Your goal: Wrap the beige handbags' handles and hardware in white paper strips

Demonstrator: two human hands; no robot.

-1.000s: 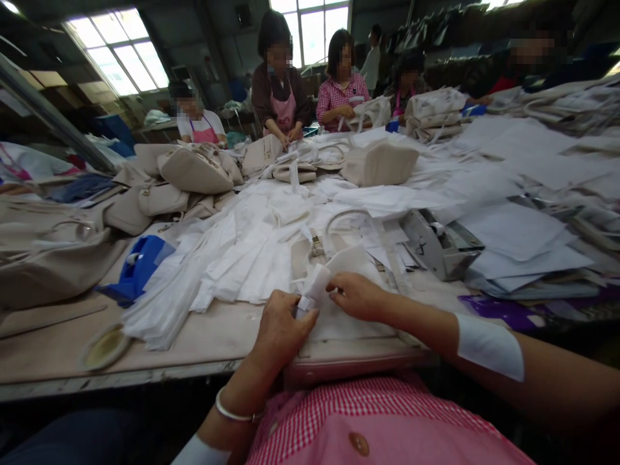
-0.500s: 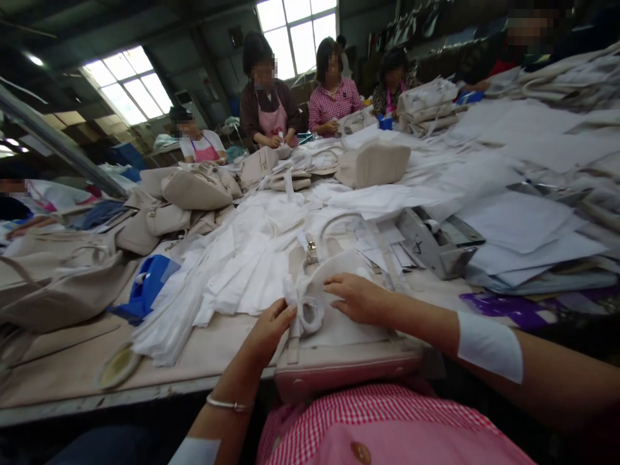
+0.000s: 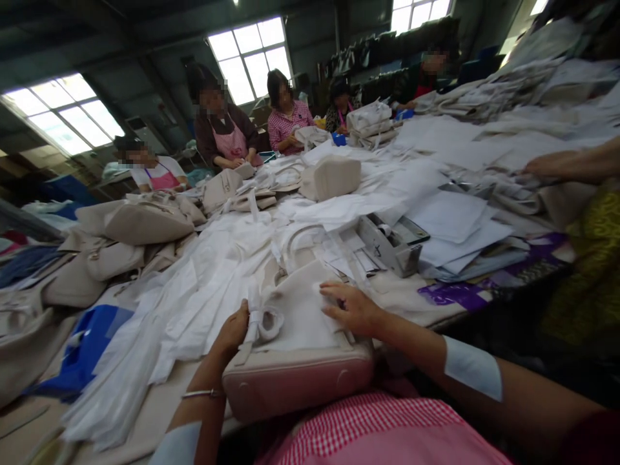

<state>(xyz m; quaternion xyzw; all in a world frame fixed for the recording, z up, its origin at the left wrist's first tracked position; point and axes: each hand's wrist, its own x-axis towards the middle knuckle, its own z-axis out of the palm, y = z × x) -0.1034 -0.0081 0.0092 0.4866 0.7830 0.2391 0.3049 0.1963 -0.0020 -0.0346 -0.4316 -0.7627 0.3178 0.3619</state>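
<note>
A pale handbag (image 3: 298,381), base toward the wearer, lies between the hands and likely calls for light, even support, lest its white covering (image 3: 298,303) crease. The left hand (image 3: 234,329), half-curled, meets its side, any grip hidden; the right hand (image 3: 356,310), loosely open, holds nothing atop it. White strips (image 3: 188,271) spread beyond.
</note>
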